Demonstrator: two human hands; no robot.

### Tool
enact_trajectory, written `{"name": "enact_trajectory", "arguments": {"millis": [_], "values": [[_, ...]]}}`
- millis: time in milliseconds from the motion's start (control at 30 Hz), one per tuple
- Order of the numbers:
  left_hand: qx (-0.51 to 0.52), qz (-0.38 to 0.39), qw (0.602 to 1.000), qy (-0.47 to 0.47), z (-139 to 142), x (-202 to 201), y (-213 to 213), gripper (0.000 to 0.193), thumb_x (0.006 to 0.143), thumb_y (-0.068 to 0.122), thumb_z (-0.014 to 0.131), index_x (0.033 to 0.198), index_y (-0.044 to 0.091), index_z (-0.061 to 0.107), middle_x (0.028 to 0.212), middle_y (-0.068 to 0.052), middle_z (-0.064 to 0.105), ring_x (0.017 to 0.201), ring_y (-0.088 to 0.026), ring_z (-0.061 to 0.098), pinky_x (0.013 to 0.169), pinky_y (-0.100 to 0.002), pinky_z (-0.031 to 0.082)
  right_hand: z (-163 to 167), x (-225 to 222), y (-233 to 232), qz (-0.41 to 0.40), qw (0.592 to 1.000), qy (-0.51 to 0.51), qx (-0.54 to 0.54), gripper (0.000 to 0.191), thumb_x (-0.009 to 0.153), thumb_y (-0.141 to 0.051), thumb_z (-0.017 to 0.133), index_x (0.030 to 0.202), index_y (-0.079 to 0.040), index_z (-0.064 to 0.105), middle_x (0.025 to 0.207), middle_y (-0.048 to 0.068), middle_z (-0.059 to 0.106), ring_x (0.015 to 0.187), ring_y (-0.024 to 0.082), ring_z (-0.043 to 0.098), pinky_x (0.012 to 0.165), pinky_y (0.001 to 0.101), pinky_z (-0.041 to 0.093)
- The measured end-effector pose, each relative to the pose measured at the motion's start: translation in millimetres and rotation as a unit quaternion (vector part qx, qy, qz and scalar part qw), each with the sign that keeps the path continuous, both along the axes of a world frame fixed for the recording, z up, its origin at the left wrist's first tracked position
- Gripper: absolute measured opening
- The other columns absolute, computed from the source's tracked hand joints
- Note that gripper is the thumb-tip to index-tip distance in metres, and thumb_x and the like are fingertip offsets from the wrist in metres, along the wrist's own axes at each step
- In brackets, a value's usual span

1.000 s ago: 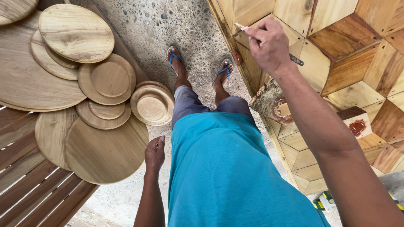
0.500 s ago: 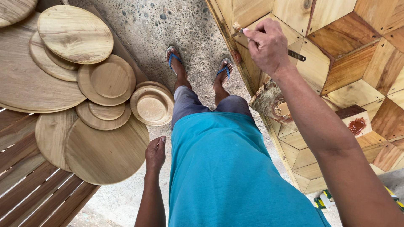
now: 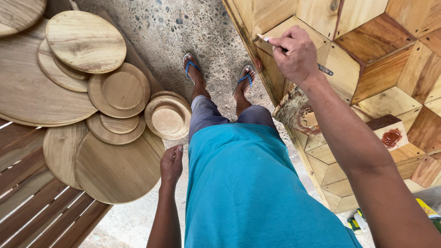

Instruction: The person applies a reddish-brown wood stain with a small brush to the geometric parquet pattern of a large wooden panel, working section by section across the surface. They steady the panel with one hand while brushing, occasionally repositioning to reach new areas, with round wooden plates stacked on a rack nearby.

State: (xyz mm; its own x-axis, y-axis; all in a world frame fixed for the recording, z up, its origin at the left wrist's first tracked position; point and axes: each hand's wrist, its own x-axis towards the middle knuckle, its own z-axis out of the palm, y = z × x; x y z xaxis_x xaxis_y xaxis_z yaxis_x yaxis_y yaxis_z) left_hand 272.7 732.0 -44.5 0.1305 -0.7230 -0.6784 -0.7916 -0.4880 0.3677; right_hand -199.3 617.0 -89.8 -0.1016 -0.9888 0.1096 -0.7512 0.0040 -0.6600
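From my head camera, looking straight down: my right hand (image 3: 297,56) is clenched around a thin brush (image 3: 294,51), its pale tip touching the near edge of the patterned wooden tabletop (image 3: 390,59) on my right. The brush is slim, with a dark metal band showing behind my knuckles. The tabletop is a mosaic of light and reddish wood pieces fitted into cube shapes, and its long edge runs diagonally just beside my right leg, so that side is tight. A small wooden block (image 3: 388,133) with a red-brown smear sits on it near my forearm. My left hand (image 3: 171,163) hangs loose and holds nothing, close to my hip. Just beside it, stacked round wooden plates (image 3: 119,94) and larger discs (image 3: 117,172) crowd the left, over slatted boards (image 3: 32,202). Between plates and tabletop lies a strip of speckled concrete floor (image 3: 156,36) where my feet in blue sandals (image 3: 190,64) stand.
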Motion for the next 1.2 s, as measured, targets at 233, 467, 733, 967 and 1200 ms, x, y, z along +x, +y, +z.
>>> {"name": "enact_trajectory", "arguments": {"millis": [233, 467, 733, 967, 1200], "values": [[-0.271, -0.311, 0.881, 0.232, -1.2, -136.0, -78.5, 0.031, 0.09, 0.022, 0.079, 0.115, 0.005, 0.072, 0.113, -0.015, 0.073, 0.104, -0.032, 0.071, 0.089, -0.041, 0.057, 66.5, -15.6, 70.0, -0.159, 0.98, -0.115, 0.033, 0.021, 0.107, -0.006, 0.066, 0.126, 0.001, 0.072, 0.098, 0.012, 0.069, 0.079, 0.018, 0.066, 0.068, 0.0303, 0.052], [-0.193, -0.713, 0.642, 0.205, 10.2, -290.7, -113.5, 0.125, 0.064, 0.052, 0.09, 0.157, 0.006, 0.019, 0.164, -0.02, 0.018, 0.153, -0.037, 0.017, 0.124, -0.054, 0.015, 113.5, 5.3, 204.3, -0.388, 0.907, -0.148, 0.07, 0.023, 0.104, -0.009, 0.066, 0.125, -0.002, 0.072, 0.095, 0.011, 0.068, 0.075, 0.017, 0.068, 0.068, 0.03, 0.054], [-0.238, -0.731, 0.586, 0.256, -14.2, -297.8, -104.6, 0.129, 0.065, 0.048, 0.093, 0.16, 0.002, 0.018, 0.165, -0.02, 0.024, 0.154, -0.034, 0.027, 0.127, -0.051, 0.02, 98.9, 105.2, 262.3, -0.449, 0.888, -0.021, 0.095, 0.025, 0.096, -0.006, 0.07, 0.119, -0.003, 0.075, 0.1, 0.017, 0.068, 0.087, 0.032, 0.067, 0.077, 0.0403, 0.056], [-0.222, -0.731, 0.592, 0.257, -26.7, -292.4, -105.0, 0.13, 0.064, 0.047, 0.094, 0.16, 0.003, 0.018, 0.164, -0.018, 0.025, 0.151, -0.034, 0.031, 0.125, -0.051, 0.023, 73.3, 129.7, 247.5, -0.486, 0.869, 0.0, 0.089, 0.022, 0.098, -0.006, 0.07, 0.118, -0.005, 0.077, 0.102, 0.013, 0.062, 0.086, 0.027, 0.065, 0.071, 0.0394, 0.054], [-0.22, -0.735, 0.596, 0.236, -28.2, -288.3, -104.6, 0.13, 0.065, 0.049, 0.092, 0.159, 0.004, 0.014, 0.165, -0.017, 0.022, 0.151, -0.033, 0.029, 0.125, -0.051, 0.022, 64.0, 134.5, 244.4, -0.483, 0.87, 0.0, 0.093, 0.021, 0.097, -0.007, 0.07, 0.117, -0.006, 0.078, 0.099, 0.011, 0.066, 0.086, 0.024, 0.066, 0.074, 0.0363, 0.055]]}}
